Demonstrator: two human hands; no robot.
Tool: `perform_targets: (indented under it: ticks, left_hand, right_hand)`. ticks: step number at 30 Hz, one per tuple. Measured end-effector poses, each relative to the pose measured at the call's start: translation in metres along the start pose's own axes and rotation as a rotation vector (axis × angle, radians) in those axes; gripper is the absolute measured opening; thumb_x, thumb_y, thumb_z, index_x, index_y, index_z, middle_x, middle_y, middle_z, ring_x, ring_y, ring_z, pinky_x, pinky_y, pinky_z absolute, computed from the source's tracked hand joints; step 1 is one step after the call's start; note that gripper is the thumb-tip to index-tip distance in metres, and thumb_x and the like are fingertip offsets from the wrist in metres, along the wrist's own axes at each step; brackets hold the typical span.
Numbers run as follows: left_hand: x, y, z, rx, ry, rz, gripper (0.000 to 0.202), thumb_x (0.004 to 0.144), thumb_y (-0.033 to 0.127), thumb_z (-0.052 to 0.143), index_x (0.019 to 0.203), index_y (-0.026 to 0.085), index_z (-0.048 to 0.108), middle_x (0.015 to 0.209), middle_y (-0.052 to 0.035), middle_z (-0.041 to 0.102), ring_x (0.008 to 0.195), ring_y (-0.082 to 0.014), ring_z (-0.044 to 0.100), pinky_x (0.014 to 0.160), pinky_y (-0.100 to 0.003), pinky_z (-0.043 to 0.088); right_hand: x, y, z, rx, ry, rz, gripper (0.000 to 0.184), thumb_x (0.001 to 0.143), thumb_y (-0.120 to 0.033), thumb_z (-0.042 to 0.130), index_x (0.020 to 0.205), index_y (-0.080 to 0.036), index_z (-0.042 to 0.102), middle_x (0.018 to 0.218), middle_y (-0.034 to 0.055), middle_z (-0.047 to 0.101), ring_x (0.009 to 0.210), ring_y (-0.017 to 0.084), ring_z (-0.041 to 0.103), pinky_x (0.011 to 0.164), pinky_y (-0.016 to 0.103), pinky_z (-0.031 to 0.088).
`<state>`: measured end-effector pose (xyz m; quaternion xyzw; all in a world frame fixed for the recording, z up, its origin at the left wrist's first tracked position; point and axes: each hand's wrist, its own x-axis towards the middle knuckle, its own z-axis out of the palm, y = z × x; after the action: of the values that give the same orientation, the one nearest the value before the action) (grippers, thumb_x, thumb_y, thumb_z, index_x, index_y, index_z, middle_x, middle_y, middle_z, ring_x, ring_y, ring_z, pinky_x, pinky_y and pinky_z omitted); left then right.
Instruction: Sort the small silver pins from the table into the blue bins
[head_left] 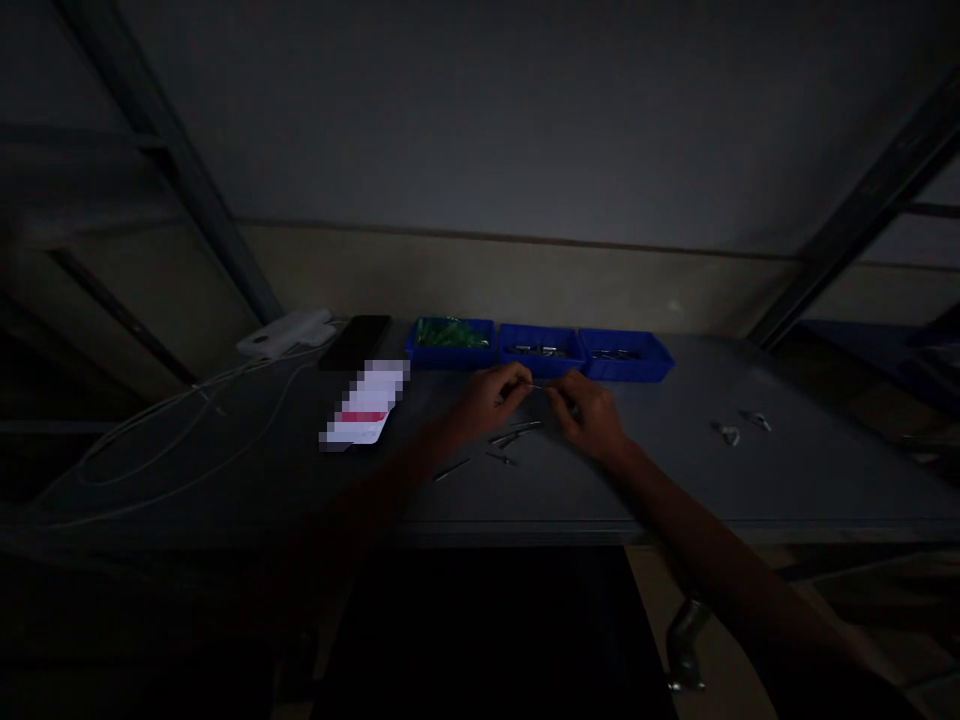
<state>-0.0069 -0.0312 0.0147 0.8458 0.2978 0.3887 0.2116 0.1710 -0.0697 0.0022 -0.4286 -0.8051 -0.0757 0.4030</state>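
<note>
My left hand point(491, 395) and my right hand point(589, 408) meet over the middle of the grey tabletop, fingers pinched. Between them runs a thin, light-coloured rod-like piece point(537, 387), an end in each hand; the dim light hides its exact kind. Just below my hands lie several slim metal pieces point(515, 432), with another metal rod point(451, 469) nearer the front edge. Behind my fingers stands the middle blue bin point(541, 362), holding small metal parts.
Left of it, a blue bin point(450, 362) holds green pieces; a third blue bin point(664, 358) sits at right. A lit phone point(367, 405), a dark flat object point(356, 342) and a white device with cables point(285, 332) lie left. Small metal parts point(729, 434) rest at right.
</note>
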Motion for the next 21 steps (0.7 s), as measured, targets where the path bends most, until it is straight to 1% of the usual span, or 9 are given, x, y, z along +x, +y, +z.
perform_targets:
  ticks: [6, 14, 18, 21]
  left_hand:
    - [0.0002, -0.0031, 0.0011, 0.052, 0.038, 0.013, 0.016, 0.086, 0.025, 0.045, 0.079, 0.015, 0.056, 0.07, 0.0003, 0.06, 0.063, -0.0087, 0.053, 0.059, -0.02, 0.039]
    - [-0.0004, -0.0022, 0.0007, 0.071, 0.004, 0.016, 0.021, 0.087, 0.028, 0.043, 0.077, 0.016, 0.056, 0.07, 0.0007, 0.059, 0.064, -0.0092, 0.053, 0.062, -0.021, 0.04]
    - [-0.0006, -0.0016, 0.0015, 0.068, 0.006, 0.018, 0.02, 0.086, 0.028, 0.044, 0.077, 0.016, 0.057, 0.072, 0.0005, 0.06, 0.066, -0.0097, 0.054, 0.063, -0.021, 0.041]
    - [-0.001, -0.0004, 0.0022, 0.025, -0.011, 0.019, 0.016, 0.085, 0.028, 0.047, 0.08, 0.016, 0.057, 0.072, 0.0007, 0.06, 0.066, -0.0096, 0.055, 0.062, -0.02, 0.042]
  right_hand:
    - [-0.0008, 0.0001, 0.0004, 0.014, 0.027, 0.004, 0.016, 0.086, -0.031, 0.046, 0.087, -0.018, 0.055, 0.076, 0.0044, 0.057, 0.065, 0.014, 0.052, 0.058, 0.026, 0.04]
    - [0.0003, -0.0023, -0.0024, 0.047, 0.043, -0.002, 0.014, 0.086, -0.028, 0.046, 0.078, -0.019, 0.055, 0.07, 0.0031, 0.054, 0.063, 0.015, 0.05, 0.059, 0.027, 0.04]
    - [0.0012, -0.0048, -0.0053, 0.113, 0.026, 0.002, 0.017, 0.085, -0.026, 0.045, 0.073, -0.019, 0.054, 0.068, 0.0023, 0.051, 0.062, 0.014, 0.049, 0.058, 0.027, 0.04]
    - [0.0024, -0.006, -0.0073, 0.187, 0.042, 0.012, 0.018, 0.085, -0.026, 0.045, 0.069, -0.019, 0.052, 0.065, 0.0011, 0.048, 0.059, 0.013, 0.047, 0.056, 0.027, 0.039]
